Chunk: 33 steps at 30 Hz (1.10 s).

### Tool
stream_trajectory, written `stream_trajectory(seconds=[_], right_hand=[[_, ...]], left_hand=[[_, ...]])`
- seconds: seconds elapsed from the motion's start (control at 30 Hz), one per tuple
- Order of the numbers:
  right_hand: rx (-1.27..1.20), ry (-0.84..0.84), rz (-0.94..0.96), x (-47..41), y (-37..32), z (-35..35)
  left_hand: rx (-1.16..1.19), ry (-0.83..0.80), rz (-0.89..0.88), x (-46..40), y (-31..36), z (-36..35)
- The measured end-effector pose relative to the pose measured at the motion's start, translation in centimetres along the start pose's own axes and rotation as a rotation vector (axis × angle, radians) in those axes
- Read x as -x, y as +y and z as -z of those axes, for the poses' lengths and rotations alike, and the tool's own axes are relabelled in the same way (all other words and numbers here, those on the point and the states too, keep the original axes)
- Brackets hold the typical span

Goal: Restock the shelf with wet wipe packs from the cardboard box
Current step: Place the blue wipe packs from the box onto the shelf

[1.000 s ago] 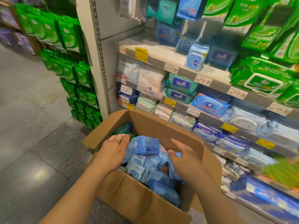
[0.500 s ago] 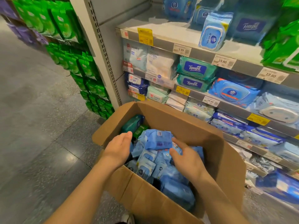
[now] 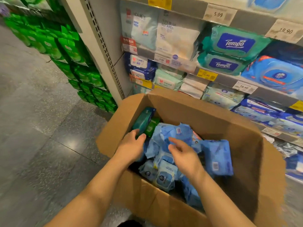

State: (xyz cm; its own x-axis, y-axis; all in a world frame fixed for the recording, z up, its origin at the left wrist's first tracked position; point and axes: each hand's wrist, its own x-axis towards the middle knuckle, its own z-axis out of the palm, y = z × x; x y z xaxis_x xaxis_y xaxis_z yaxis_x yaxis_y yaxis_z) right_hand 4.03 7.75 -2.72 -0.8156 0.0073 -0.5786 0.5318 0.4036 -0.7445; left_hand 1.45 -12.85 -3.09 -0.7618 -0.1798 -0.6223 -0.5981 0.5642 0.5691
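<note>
Floor [image 3: 32,112]: grey tiles, far to the left of your fingers.
Green packs [image 3: 68,54]: stacked left of the shelf post, well beyond your fingers.
Left hand [image 3: 131,146]: your fingers are relaxed and a little apart; the tips touch a teal pack [image 3: 143,119] and hold nothing.
Cardboard box [image 3: 205,115]: open, directly under both hands.
Wet wipe packs [image 3: 165,174]: blue, heaped in the box, below and between your fingers.
Right hand [image 3: 186,158]: your fingers are straight and spread, just over the blue heap, gripping nothing.
Shelf [image 3: 221,79]: above and behind your fingers, already carrying packs and price tags [image 3: 218,14].
</note>
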Motion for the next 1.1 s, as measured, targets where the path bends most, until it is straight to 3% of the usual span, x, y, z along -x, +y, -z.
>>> stream_trajectory(seconds=[0.2, 0.53, 0.63, 0.7, 0.9, 1.1], right_hand=[[-0.177, -0.012, -0.154, -4.9, 0.0, -5.8], [-0.522, -0.074, -0.332, -12.9, 0.8, -12.9], [-0.646, -0.128, -0.356, -14.6, 1.3, -14.7], [-0.763, -0.06, -0.396, -15.6, 1.4, -15.4], [-0.562, 0.031, -0.485, -17.8, 0.3, -16.7], [-0.559, 0.003, -0.381, -16.9, -0.2, -15.8]], left_hand=[[0.134, -0.086, 0.001, -3.9, -2.0, -0.5], [0.379, 0.052, -0.08, -6.9, -3.8, -3.1], [0.437, 0.036, -0.085, -7.2, -4.2, -3.6], [0.435, -0.003, -0.092, -7.5, -4.7, -3.6], [0.43, -0.021, -0.127, -7.9, -5.7, -3.2], [0.325, -0.011, -0.179, -6.3, -5.5, -3.6]])
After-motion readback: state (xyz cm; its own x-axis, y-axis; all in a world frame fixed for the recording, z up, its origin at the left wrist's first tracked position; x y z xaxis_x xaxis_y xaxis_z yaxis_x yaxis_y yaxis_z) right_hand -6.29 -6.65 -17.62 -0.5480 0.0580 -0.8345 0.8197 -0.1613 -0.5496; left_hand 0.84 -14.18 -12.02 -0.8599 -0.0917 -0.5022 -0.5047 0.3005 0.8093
